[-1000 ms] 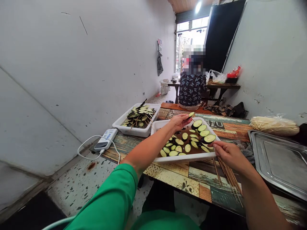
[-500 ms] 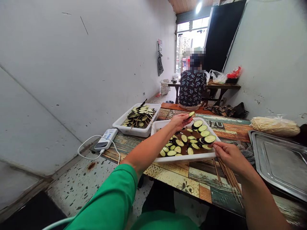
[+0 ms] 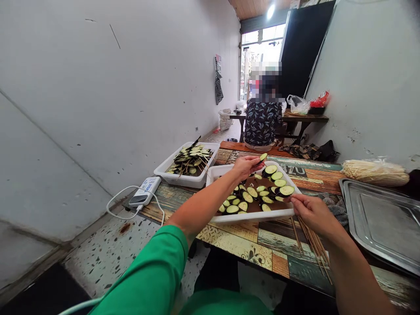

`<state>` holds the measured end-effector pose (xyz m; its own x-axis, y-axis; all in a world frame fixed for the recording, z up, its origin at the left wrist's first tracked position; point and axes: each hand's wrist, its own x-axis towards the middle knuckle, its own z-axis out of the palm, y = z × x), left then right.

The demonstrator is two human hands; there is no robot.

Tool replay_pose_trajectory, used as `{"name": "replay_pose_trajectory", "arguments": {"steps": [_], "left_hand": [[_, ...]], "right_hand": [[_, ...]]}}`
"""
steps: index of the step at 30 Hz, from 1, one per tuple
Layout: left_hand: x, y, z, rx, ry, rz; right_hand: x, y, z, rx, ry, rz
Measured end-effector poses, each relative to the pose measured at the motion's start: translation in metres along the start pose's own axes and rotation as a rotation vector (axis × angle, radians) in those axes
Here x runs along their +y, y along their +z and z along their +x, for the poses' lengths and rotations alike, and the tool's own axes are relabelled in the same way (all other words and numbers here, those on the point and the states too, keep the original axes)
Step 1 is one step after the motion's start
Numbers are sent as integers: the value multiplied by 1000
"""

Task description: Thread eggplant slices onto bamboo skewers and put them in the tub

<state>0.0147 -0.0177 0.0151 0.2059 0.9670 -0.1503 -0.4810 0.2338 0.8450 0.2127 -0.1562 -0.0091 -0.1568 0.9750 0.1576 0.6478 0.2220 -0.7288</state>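
Over the far side of a white tub [image 3: 252, 217] of brownish water, my left hand [image 3: 246, 166] pinches an eggplant slice [image 3: 263, 156] with pale flesh and dark skin. My right hand [image 3: 306, 208], at the tub's right edge, is closed on a thin skewer, mostly hidden by the fingers. At the skewer's tip sits an eggplant slice [image 3: 286, 190], above the water. Several loose eggplant slices [image 3: 252, 192] float in the tub. Bare bamboo skewers [image 3: 313, 243] lie on the table below my right hand.
A second white tub [image 3: 183, 179] at the left holds skewered eggplant. Beside it lies a white power bank [image 3: 144, 191] with a cable. Metal trays [image 3: 383, 218], a grey cloth [image 3: 334, 205] and bagged enoki mushrooms [image 3: 376, 172] are at the right. A person [image 3: 263, 122] sits ahead, back turned.
Some floating slices have shifted in the water. Both hands stay nearly in place, still holding the slice and the skewer.
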Motion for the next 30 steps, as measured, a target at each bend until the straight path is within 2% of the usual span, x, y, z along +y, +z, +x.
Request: {"name": "replay_pose_trajectory", "arguments": {"steps": [13,21,30], "left_hand": [[2,3,-5,-51,-90,-5],[1,3,-3,-102,-184,-5],[-6,4,-1,-121,-68,12]], "right_hand": [[-1,0,1,6,-1,44],[-8,1,1,65,-22,31],[-2,4,3,84,-12,3]]}}
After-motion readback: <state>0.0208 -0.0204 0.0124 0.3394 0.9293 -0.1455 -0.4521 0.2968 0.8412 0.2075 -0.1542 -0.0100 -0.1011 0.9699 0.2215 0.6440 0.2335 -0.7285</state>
